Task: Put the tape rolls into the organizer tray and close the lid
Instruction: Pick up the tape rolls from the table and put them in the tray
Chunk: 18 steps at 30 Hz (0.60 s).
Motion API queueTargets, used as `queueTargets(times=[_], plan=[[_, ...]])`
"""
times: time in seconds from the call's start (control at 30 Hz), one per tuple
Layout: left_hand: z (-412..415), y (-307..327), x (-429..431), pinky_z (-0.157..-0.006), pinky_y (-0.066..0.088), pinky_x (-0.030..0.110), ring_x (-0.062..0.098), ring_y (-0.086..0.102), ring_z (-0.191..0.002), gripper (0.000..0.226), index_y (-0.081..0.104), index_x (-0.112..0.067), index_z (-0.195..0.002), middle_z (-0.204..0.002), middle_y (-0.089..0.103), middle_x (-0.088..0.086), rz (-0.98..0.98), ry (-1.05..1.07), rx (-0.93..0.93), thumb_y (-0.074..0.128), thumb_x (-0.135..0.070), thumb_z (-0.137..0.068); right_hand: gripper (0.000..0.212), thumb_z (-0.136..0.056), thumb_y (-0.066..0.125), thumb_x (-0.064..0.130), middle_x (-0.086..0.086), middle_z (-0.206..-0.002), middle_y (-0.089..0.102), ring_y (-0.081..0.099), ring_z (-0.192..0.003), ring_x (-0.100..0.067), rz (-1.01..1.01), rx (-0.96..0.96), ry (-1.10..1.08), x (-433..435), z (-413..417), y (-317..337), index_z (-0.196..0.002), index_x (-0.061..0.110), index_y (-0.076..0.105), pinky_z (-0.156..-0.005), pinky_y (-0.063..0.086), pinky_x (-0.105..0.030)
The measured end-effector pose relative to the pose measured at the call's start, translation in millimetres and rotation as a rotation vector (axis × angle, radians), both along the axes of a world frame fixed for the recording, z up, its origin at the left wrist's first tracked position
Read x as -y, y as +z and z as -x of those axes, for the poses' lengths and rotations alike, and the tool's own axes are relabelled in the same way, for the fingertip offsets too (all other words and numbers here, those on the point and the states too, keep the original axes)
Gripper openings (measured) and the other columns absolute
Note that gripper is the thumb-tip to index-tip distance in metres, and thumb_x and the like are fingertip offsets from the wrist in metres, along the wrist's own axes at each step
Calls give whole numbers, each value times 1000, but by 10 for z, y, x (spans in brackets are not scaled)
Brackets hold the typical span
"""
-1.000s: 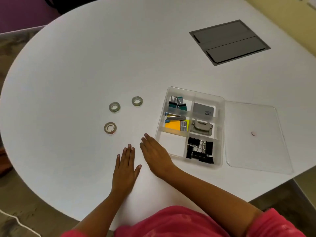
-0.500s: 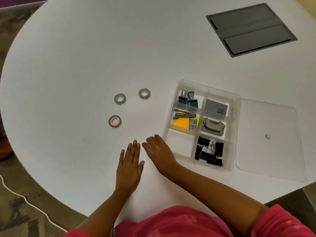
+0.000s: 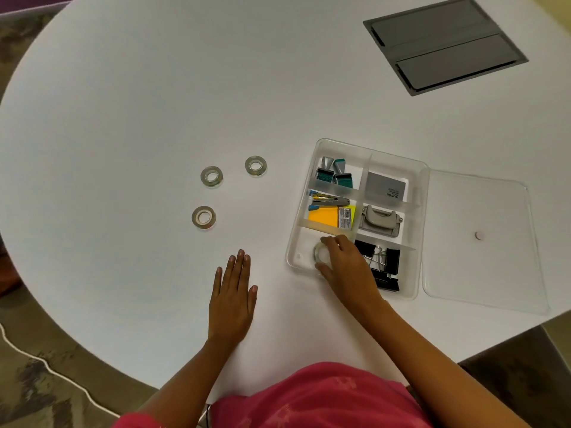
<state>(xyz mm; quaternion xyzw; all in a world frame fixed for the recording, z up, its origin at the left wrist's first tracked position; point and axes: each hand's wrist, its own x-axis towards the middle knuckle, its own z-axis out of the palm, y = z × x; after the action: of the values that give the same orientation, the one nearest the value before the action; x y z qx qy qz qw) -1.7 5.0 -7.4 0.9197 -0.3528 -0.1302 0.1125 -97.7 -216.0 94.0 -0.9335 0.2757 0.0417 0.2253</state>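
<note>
Three tape rolls (image 3: 211, 177) lie mid-frame on the table (image 3: 154, 88), left of the organizer tray (image 3: 421, 242); its lid (image 3: 482, 242) lies right.

white table (image 3: 139, 88), orange notes (image 3: 323, 217), pink shirt (image 3: 309, 396)

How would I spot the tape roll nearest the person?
On the white table, look left of the clear organizer tray at three loose rolls. It is the tape roll lying alone, closest to the flat left hand, with a whitish core.
</note>
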Motion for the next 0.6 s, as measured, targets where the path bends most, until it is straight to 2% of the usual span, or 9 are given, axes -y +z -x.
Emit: queueTargets(times=[0.33, 0.4, 0.5, 0.6], plan=[[17, 87, 59, -121, 4, 35, 19, 14, -147, 58, 18, -12, -150, -158, 21, 5, 22, 29, -5, 24, -32, -95, 41, -83, 66, 14, -13, -120, 58, 44, -114, -26, 130, -234, 65, 116, -163, -173, -119, 6, 49, -94, 40, -31], [20, 135, 121, -120, 16, 40, 23, 25, -145, 55, 29, -9, -147, -155, 31, 8, 24, 60, 6, 28, -29, -95, 37, -85, 64, 19, -13, -121, 58, 43, -115, -26, 139, -256, 79, 121, -164, -192, -117, 6, 49, -96, 38, -31], [-4, 233, 259, -109, 38, 46, 31, 44, -133, 45, 47, -4, -135, -143, 47, 15, 77, 156, 38, 43, -19, -92, 40, -87, 62, 22, -14, -124, 55, 42, -117, -27, 127, -246, 78, 98, -150, -186, -121, 5, 48, -99, 36, -33], [-144, 338, 386, -102, 42, 44, 31, 48, -126, 42, 49, -5, -130, -139, 50, 15, 168, 285, 81, 53, -13, -89, 41, -88, 61, 17, -17, -125, 53, 42, -118, -29, 88, -101, 19, 82, -106, -102, -124, 3, 48, -100, 37, -34]])
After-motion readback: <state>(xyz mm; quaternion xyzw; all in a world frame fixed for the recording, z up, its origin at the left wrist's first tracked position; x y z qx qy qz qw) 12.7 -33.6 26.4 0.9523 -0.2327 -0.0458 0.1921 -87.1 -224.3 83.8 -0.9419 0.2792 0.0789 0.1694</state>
